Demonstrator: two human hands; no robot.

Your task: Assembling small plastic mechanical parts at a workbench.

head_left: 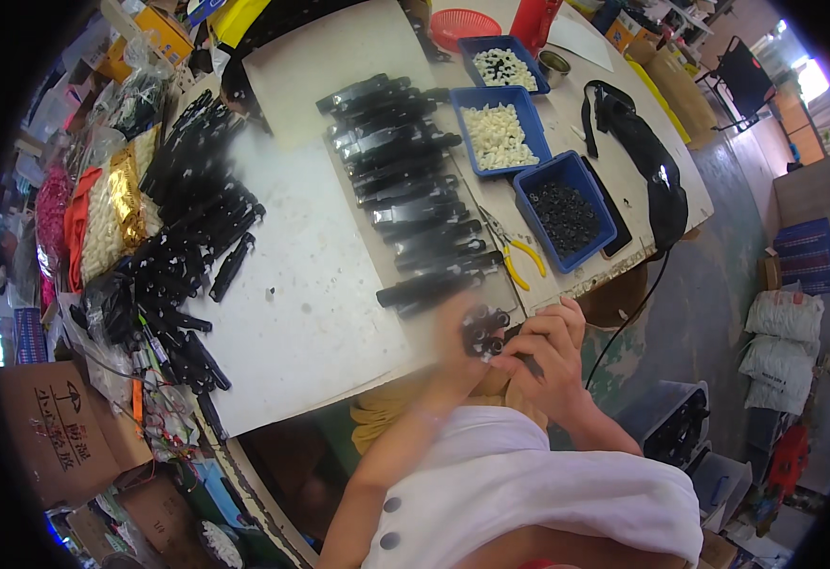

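Note:
My left hand [455, 353], slightly blurred, is closed round a bundle of several black tubes [483, 327] at the table's near edge. Their round, hollow ends point toward my right hand. My right hand [550, 353] has thumb and fingers pinched together right beside those ends; what they hold, if anything, is too small to tell. Just beyond my hands, a row of black tubular pieces [415, 211] lies side by side up the table. Yellow-handled pliers [521, 261] rest to the right of that row.
Blue trays hold small black parts [567, 213], white parts [498, 136] and mixed parts [504, 68]. A heap of black tubes [183, 247] covers the table's left. A black pouch [657, 180] lies right. A red basket [467, 27] stands at the back; a cardboard box [59, 431] is left.

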